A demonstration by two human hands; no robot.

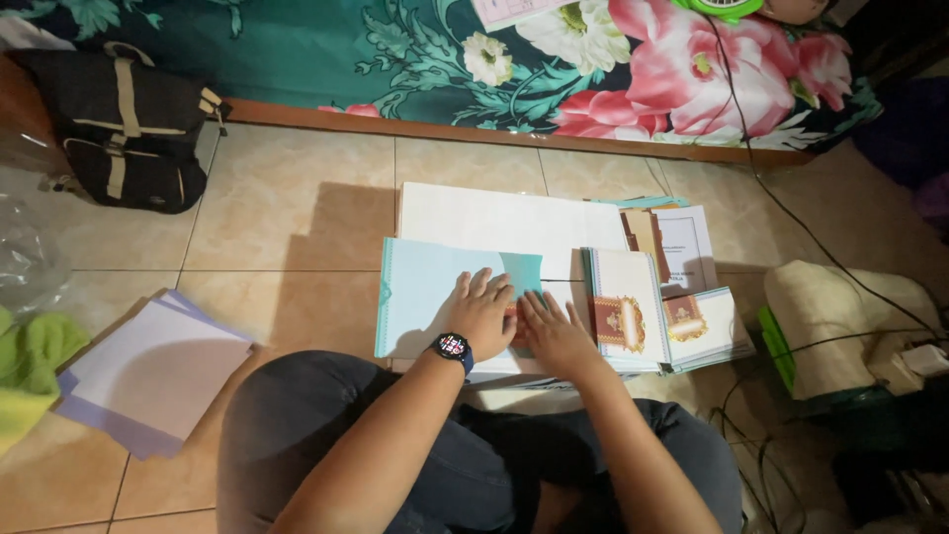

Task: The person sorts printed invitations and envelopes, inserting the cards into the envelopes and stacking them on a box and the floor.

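Observation:
My left hand (481,311), with a dark watch on its wrist, lies flat on a light teal card sheet (425,287) spread on the tiled floor. My right hand (554,331) presses flat beside it, over a red patterned piece partly hidden between the two hands. The teal sheet rests on a larger white sheet (504,218). Both hands have their fingers spread and grip nothing.
A stack of cards with red and gold ornaments (628,311) sits to the right, more cards (702,326) and a booklet (682,247) beyond. Pale papers (148,371) lie left, a black bag (124,124) far left. A cable (791,213) runs past a white bundle (840,316).

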